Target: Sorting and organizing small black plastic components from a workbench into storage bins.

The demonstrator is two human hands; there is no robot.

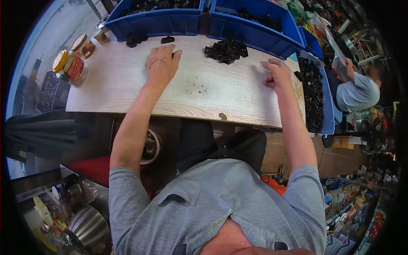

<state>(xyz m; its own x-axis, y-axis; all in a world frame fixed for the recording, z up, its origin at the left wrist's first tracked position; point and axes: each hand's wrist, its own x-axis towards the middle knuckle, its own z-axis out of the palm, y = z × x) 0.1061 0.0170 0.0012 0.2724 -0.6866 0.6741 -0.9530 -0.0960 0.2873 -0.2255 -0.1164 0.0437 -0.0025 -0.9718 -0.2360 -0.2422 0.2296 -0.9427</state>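
My left hand [161,63] rests palm down on the pale wood-grain table [238,93], its fingers stretched out and nothing seen in them. Just beyond its fingertips lies a single small black plastic part [168,39], with a few more black parts [136,40] to the left. Over the right side of the table, my right hand [278,74] has its index finger extended and the lower fingers loosely bent, with no object visible between them. Between the hands, farther back, sits a heap of black plastic parts [226,51], nearer to my right hand.
Blue bins [157,23] [255,32] holding black parts line the far edge. A pale blue tray [327,114] of black parts stands along the right edge. At the left are a yellow-lidded jar [72,68] and another jar [83,46]. A person [359,89] sits at the far right.
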